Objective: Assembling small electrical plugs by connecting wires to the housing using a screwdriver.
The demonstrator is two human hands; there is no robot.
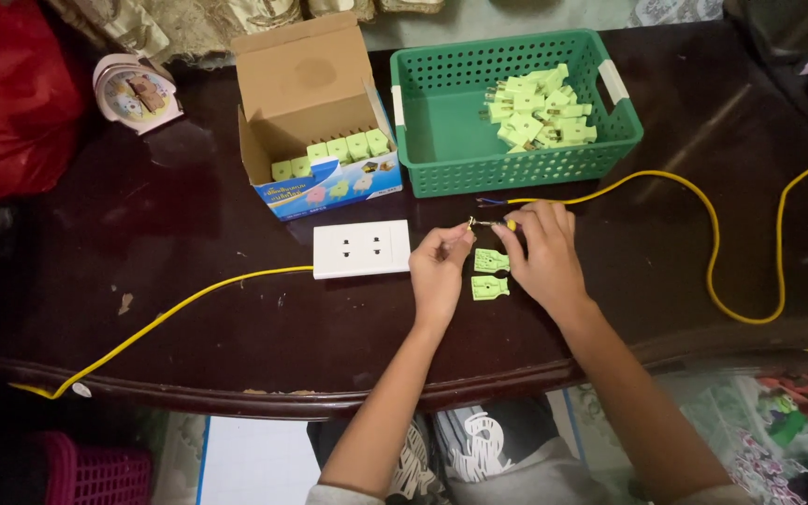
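Observation:
My left hand [439, 266] pinches a small metal part [471, 223] between thumb and forefinger. My right hand [542, 252] grips a small yellow-handled screwdriver [502, 224] whose tip meets that part. Two light green plug shell halves [490, 274] lie on the dark table between my hands. A yellow cable [703, 210] with bared wire ends [488, 201] lies just beyond my fingers. A white socket block [361, 248] sits left of my left hand.
A green plastic basket [441, 131] at the back holds several green plugs [540, 110]. An open cardboard box [315, 117] holds a row of green plugs. A yellow cable [170, 313] runs left from the socket block. A pink clock [136, 92] and a red bag [11, 93] are far left.

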